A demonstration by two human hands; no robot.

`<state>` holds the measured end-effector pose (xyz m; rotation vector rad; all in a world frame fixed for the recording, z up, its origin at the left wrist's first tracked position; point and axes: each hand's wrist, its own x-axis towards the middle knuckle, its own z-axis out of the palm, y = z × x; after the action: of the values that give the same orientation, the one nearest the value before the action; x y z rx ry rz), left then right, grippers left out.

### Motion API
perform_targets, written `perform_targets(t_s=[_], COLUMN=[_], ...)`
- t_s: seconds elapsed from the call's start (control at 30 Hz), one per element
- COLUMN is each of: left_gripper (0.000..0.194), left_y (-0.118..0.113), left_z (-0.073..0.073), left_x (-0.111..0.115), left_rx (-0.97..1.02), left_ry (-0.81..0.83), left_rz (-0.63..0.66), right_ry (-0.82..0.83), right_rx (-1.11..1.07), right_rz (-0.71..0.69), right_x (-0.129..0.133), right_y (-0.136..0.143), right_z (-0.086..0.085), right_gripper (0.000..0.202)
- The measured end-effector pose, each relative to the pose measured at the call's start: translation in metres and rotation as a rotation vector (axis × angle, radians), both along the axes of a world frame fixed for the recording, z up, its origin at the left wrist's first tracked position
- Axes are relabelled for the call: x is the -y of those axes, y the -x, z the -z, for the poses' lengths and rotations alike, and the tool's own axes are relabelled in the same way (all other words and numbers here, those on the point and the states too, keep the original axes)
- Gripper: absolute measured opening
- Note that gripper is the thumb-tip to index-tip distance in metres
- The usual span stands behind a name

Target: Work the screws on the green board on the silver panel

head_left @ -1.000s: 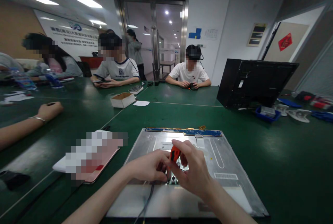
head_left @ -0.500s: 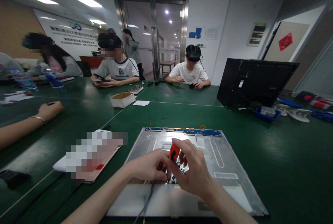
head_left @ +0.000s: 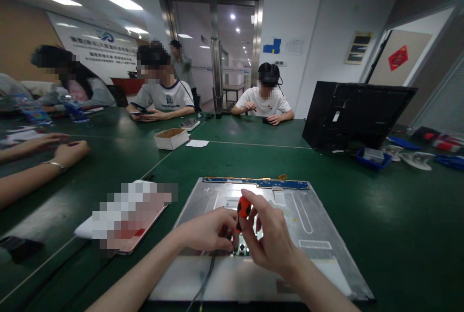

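Note:
A screwdriver with a short orange and black handle (head_left: 244, 205) stands nearly upright over a flat metal-backed display panel (head_left: 322, 263). My right hand (head_left: 271, 237) grips that handle between thumb and fingers, index finger at its top. Close by on the left, my left hand (head_left: 213, 230) has its fingers bent together low by the screwdriver; what they pinch is hidden. Beneath both hands lies a small circuit board (head_left: 243, 248), mostly covered. Dark cables (head_left: 207, 278) run from it towards me. A blue circuit strip (head_left: 253, 183) lines the panel's far edge.
Left of the panel lies a pinkish flat device (head_left: 145, 225), partly blurred out. An open white box (head_left: 171, 139) stands further back. A black monitor (head_left: 355, 114) and a blue tray (head_left: 373, 158) are at right. Another person's hands (head_left: 68, 153) rest at left.
My right fingers have shifted slightly on the screwdriver handle, showing more of it. At left, a second hand of the other person has come into view. My left hand stays put.

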<state>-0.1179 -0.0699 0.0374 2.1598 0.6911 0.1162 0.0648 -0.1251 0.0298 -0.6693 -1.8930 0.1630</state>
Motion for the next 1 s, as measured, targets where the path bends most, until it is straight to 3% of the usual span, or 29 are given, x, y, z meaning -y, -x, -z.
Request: perform_targets(t_s=[0.27, 0.5, 0.83, 1.0], left_gripper=[0.009, 0.002, 0.01, 0.008], left_y=[0.0021, 0.0003, 0.0009, -0.0009], left_z=[0.0019, -0.0014, -0.0019, -0.0033], left_x=[-0.0013, 0.0, -0.0002, 0.0006], left_rx=[-0.003, -0.016, 0.032, 0.026], left_ry=[0.028, 0.0, 0.017, 0.004], left_rz=[-0.027, -0.032, -0.001, -0.015], right_ry=[-0.093, -0.01, -0.088, -0.045], right_rx=[0.021, 0.009, 0.022, 0.022], right_rz=[0.115, -0.014, 0.119, 0.042], right_x=[-0.0019, 0.001, -0.0011, 0.0009], right_y=[0.0023, 0.0007, 0.003, 0.0013], right_z=[-0.0029, -0.0025, -0.0024, -0.0046], right_gripper=[0.041, 0.054, 0.038, 0.045])
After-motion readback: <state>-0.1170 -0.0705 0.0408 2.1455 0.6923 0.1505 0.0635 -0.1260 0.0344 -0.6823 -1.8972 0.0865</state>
